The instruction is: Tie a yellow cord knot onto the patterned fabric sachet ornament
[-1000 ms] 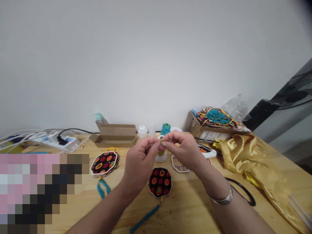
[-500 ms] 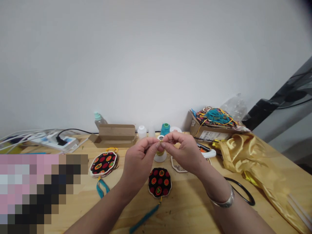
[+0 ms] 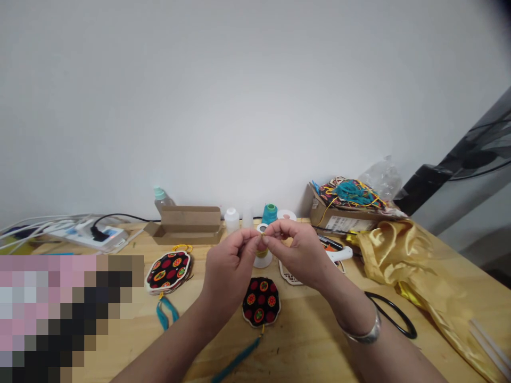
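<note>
My left hand [image 3: 231,260] and my right hand [image 3: 297,250] meet fingertip to fingertip above the table. Both are closed in a pinch on a short piece of yellow cord [image 3: 263,234], mostly hidden by the fingers. Just behind and below them stands a white spool [image 3: 262,262] wound with yellow cord. Nearer to me lies a scalloped pendant [image 3: 261,301] of black floral fabric with a pale rim, a teal tassel [image 3: 238,357] hanging from its yellow loop. Left of my left hand is a similar stack of pendants [image 3: 170,271] with its own teal tassel [image 3: 167,313].
Along the wall stand an open cardboard box [image 3: 190,226], a white bottle [image 3: 231,219] and a teal thread cone [image 3: 270,214]. At right are a filled carton [image 3: 343,215], gold satin cloth [image 3: 399,255] and a black ring-shaped handle [image 3: 393,316]. A power strip [image 3: 91,234] lies at left.
Both hands keep their pinch on the yellow cord, with only a slight shift of the fingers. The whole view has moved a little; the pendants and spool stay in place.
</note>
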`<state>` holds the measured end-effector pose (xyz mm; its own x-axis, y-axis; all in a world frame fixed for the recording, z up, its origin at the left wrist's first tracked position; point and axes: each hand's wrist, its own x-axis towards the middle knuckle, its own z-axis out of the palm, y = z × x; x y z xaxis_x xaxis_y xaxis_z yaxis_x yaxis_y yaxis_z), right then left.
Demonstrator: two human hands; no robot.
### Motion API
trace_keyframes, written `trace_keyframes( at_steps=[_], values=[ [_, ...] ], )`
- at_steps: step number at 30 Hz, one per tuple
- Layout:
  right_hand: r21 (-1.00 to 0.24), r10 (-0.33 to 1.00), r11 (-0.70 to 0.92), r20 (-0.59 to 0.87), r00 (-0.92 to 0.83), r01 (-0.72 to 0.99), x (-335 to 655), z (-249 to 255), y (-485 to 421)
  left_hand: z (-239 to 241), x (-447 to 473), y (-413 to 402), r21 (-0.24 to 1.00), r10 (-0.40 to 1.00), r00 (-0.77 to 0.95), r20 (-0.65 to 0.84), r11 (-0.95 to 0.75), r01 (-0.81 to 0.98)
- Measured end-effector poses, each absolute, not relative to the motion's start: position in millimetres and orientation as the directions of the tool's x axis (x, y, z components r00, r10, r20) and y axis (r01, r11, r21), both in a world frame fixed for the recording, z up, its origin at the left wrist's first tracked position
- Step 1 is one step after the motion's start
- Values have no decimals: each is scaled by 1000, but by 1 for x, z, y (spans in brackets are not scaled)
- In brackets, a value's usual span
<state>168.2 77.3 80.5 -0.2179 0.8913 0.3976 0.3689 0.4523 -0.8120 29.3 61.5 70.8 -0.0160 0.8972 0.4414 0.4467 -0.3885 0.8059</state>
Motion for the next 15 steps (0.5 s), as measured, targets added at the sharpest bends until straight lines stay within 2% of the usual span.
trace_keyframes(
  at_steps=[11, 15],
  values=[
    [-787, 867, 491, 402, -294, 372, 173, 85, 77, 69, 30, 60, 818, 906, -34, 421, -363, 445],
    [-808, 895, 443, 372, -246, 389, 176, 83, 81, 68, 29, 60, 838, 931, -2, 365, -327, 437]
  ],
)
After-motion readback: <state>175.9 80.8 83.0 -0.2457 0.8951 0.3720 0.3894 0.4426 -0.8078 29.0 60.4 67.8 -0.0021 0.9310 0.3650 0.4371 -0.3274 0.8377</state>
